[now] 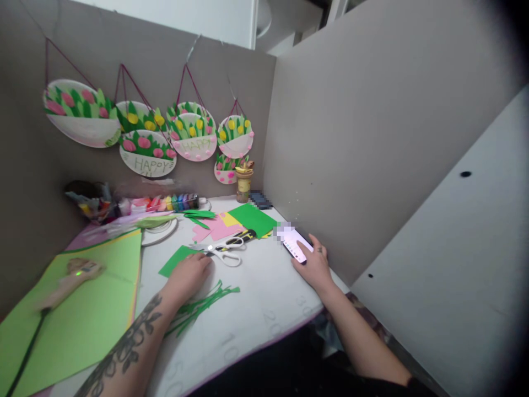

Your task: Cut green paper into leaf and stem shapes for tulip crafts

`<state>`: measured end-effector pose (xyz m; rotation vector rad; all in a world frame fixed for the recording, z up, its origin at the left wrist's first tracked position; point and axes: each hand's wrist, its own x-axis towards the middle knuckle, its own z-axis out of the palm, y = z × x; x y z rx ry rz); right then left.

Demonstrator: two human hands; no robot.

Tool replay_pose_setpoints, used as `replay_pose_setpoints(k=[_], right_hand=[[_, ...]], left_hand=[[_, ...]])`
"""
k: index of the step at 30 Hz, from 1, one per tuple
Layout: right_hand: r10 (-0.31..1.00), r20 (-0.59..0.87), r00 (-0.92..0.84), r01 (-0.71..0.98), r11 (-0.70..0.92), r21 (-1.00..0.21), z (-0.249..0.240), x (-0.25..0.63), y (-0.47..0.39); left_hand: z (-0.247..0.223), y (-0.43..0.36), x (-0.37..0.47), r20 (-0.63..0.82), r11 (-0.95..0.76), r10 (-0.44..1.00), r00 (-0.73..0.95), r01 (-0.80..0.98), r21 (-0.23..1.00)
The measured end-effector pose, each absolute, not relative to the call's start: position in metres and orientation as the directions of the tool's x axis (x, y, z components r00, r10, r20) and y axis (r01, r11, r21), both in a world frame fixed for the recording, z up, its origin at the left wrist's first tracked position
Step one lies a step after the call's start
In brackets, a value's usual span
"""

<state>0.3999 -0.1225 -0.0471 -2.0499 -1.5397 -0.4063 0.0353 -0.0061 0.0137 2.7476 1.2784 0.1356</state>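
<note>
My left hand (190,271) lies on the table over the edge of a green paper piece (176,260), its fingers stretched out and low. Just past its fingertips are white-handled scissors (225,255), blades pointing left. A yellow-and-black utility knife (243,237) lies behind them. Thin green paper strips (206,304) are heaped below my left wrist. On the right, my right hand (316,266) grips a phone (298,246) with a lit screen, thumb over the screen and fingers along the far edge. Part of the phone is blurred out.
Light green sheets (99,314) carry a glue gun (72,281) with a black cord. Behind are green card (252,219), pink paper (215,229), cut green leaves (198,214), a white plate (159,234) and colourful supplies (165,203). Paper-plate flower baskets (194,146) hang on the grey partition (351,121).
</note>
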Motion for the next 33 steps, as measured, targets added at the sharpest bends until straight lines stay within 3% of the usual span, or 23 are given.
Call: replay_pose_setpoints(k=[19,33], right_hand=[[0.747,0.54,0.388,0.914,-0.237,-0.329,-0.0541,0.4013,-0.1188],[0.754,0.557,0.349,0.931,-0.21,-0.299,-0.0514,0.4004,-0.1212]], left_hand=[[0.0153,-0.0074,0.036,0.044,-0.629,0.774,0.631,0.761,0.159],[0.0163,-0.0077,0.0367,0.033,-0.624,0.778,0.628,0.766,0.153]])
